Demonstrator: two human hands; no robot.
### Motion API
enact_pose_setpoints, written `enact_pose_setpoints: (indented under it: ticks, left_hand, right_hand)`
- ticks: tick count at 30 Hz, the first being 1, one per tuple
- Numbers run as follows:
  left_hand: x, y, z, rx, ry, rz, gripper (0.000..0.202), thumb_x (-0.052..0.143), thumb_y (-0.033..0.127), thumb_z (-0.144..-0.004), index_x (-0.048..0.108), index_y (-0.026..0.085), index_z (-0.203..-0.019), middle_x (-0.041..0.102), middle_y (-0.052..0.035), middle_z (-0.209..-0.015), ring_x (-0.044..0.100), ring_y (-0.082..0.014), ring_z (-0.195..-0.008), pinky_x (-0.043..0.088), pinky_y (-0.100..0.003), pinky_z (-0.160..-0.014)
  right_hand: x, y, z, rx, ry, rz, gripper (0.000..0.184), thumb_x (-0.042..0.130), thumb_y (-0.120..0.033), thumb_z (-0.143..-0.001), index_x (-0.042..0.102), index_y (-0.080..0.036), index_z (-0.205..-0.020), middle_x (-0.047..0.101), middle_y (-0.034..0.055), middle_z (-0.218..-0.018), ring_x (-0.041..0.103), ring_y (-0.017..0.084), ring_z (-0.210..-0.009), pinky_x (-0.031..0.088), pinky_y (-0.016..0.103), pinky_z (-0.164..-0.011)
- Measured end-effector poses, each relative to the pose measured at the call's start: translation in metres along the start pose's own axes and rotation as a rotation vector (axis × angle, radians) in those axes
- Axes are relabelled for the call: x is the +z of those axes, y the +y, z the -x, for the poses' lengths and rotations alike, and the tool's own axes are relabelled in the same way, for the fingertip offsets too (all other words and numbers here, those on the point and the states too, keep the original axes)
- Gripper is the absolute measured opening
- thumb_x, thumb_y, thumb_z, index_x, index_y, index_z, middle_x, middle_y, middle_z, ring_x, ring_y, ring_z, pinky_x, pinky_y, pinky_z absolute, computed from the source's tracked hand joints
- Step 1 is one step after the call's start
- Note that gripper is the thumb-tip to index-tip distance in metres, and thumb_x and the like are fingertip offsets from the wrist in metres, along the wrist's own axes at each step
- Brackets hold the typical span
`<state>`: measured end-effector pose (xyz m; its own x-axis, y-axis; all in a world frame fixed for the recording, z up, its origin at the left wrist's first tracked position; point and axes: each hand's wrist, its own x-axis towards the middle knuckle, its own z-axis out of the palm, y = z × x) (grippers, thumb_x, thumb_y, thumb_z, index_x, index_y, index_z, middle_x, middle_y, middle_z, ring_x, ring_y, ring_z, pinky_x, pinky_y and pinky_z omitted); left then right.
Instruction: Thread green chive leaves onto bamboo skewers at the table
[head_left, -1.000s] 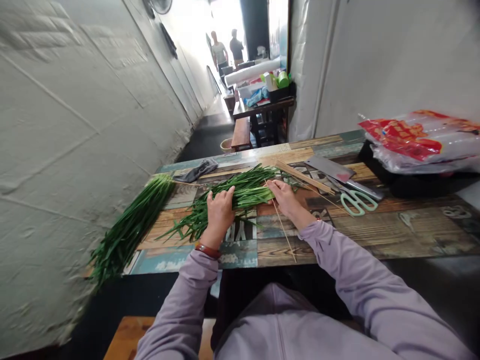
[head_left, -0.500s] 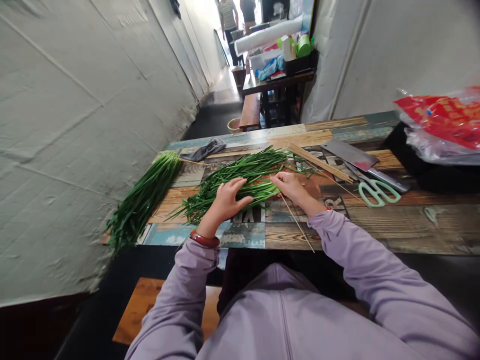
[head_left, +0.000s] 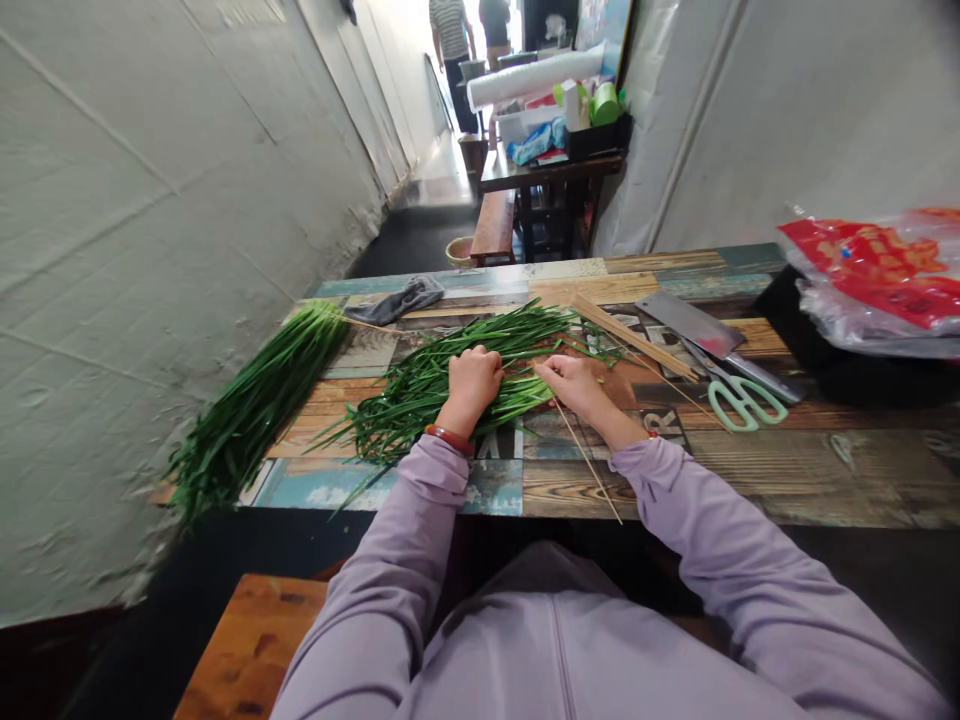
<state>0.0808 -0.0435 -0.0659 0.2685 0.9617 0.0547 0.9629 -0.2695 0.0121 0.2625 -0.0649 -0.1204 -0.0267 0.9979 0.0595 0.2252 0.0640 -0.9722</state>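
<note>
A loose heap of long green chives [head_left: 420,370] lies on the patterned wooden table, pale stem ends to the right. My left hand [head_left: 474,385] is closed over the chives at mid-length, knuckles up, its fingertips hidden. At the stem ends my right hand [head_left: 574,385] is closed in a pinch on chives; exactly how many stalks it has cannot be made out. A thin bamboo skewer [head_left: 589,460] slants from under the right hand past the table's front edge. More bamboo skewers [head_left: 637,335] lie in a bundle beyond it.
A second bunch of chives [head_left: 259,400] rests at the table's left end, beside a grey cloth [head_left: 405,298]. To the right are a cleaver [head_left: 694,322], green-handled scissors [head_left: 746,402] and a black box [head_left: 795,310] with red plastic bags [head_left: 877,265]. A wall stands at left.
My left hand has gone from spread fingers above the chives to closed on them, moving right toward my right hand. My right hand keeps its pinch. The view has shifted slightly.
</note>
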Motion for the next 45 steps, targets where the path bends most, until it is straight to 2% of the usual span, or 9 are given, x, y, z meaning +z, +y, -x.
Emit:
enact_pose_setpoints:
  ticks: [4,9,16,20,24,27,31,36,45]
  left_hand:
    - [0.004,-0.003,-0.008,0.027,0.038,-0.031,0.025,0.047,0.027,-0.094,0.071,0.020,-0.093,0.066,-0.0125,-0.103,0.061,-0.0277,-0.100,0.043,-0.039,-0.081]
    - [0.004,-0.007,-0.024,0.042,0.187,0.000,0.020,0.049,0.025,-0.090,0.068,0.020,-0.088,0.066,-0.0108,-0.098,0.061,-0.0265,-0.096,0.041,-0.035,-0.076]
    - [-0.005,0.001,-0.016,0.200,0.373,0.317,0.011,0.051,0.020,-0.089,0.062,0.021,-0.086,0.070,-0.0057,-0.100,0.063,-0.0224,-0.100,0.043,-0.036,-0.087]
    - [-0.006,0.000,-0.008,0.231,0.488,0.611,0.009,0.050,0.020,-0.090,0.059,0.021,-0.089,0.068,-0.0025,-0.089,0.064,-0.0163,-0.088,0.047,-0.030,-0.084]
    - [0.006,-0.002,-0.010,0.234,0.372,0.803,0.008,0.052,0.021,-0.089,0.060,0.019,-0.086,0.064,0.0005,-0.079,0.060,-0.0124,-0.073,0.048,-0.024,-0.071]
    - [0.019,-0.004,-0.014,0.251,0.260,0.810,0.014,0.052,0.018,-0.089,0.066,0.018,-0.092,0.069,-0.0023,-0.087,0.063,-0.0141,-0.079,0.049,-0.025,-0.075]
    - [0.024,-0.004,-0.016,0.202,0.232,0.729,0.022,0.050,0.017,-0.090,0.071,0.018,-0.095,0.072,-0.0057,-0.096,0.065,-0.0184,-0.091,0.049,-0.029,-0.083]
    - [0.019,-0.001,-0.012,0.210,0.194,0.684,0.022,0.050,0.018,-0.090,0.072,0.019,-0.094,0.072,-0.0055,-0.093,0.066,-0.0182,-0.087,0.049,-0.028,-0.080]
    - [0.022,0.000,-0.014,0.228,0.154,0.646,0.023,0.050,0.023,-0.093,0.073,0.019,-0.092,0.072,-0.0057,-0.092,0.066,-0.0186,-0.088,0.049,-0.029,-0.081]
  right_hand:
    - [0.001,-0.003,-0.003,-0.014,0.013,-0.010,0.032,0.059,-0.049,-0.082,0.063,-0.019,-0.072,0.059,-0.0009,-0.064,0.054,0.010,-0.049,0.048,0.021,-0.042]
    - [-0.001,-0.007,-0.013,-0.001,0.110,-0.021,0.028,0.060,-0.045,-0.082,0.064,-0.018,-0.075,0.058,-0.0012,-0.067,0.055,0.010,-0.052,0.048,0.020,-0.045]
    - [-0.004,-0.005,-0.018,-0.021,0.127,0.046,0.025,0.058,-0.041,-0.085,0.064,-0.018,-0.076,0.060,-0.0010,-0.070,0.056,0.010,-0.055,0.045,0.018,-0.047]
    - [-0.003,-0.004,-0.013,-0.018,0.099,0.074,0.026,0.056,-0.043,-0.085,0.064,-0.019,-0.077,0.059,-0.0014,-0.067,0.054,0.011,-0.054,0.042,0.019,-0.045]
    - [-0.003,-0.006,-0.008,-0.078,0.128,0.132,0.028,0.057,-0.045,-0.085,0.065,-0.020,-0.074,0.060,-0.0012,-0.065,0.055,0.013,-0.058,0.045,0.023,-0.055]
    - [-0.004,-0.009,-0.004,-0.116,0.169,0.158,0.028,0.058,-0.045,-0.085,0.067,-0.021,-0.076,0.066,0.0006,-0.072,0.061,0.016,-0.069,0.047,0.026,-0.065]
    - [-0.004,-0.013,0.002,-0.170,0.179,0.198,0.026,0.057,-0.044,-0.088,0.069,-0.022,-0.082,0.072,0.0023,-0.082,0.066,0.020,-0.079,0.049,0.030,-0.076]
    - [-0.004,-0.013,0.003,-0.186,0.159,0.262,0.028,0.054,-0.045,-0.090,0.071,-0.022,-0.088,0.074,0.0039,-0.090,0.068,0.021,-0.085,0.051,0.032,-0.083]
    - [-0.017,-0.009,-0.002,-0.233,0.201,0.333,0.032,0.050,-0.044,-0.094,0.073,-0.022,-0.094,0.076,0.0050,-0.094,0.069,0.021,-0.088,0.051,0.031,-0.082]
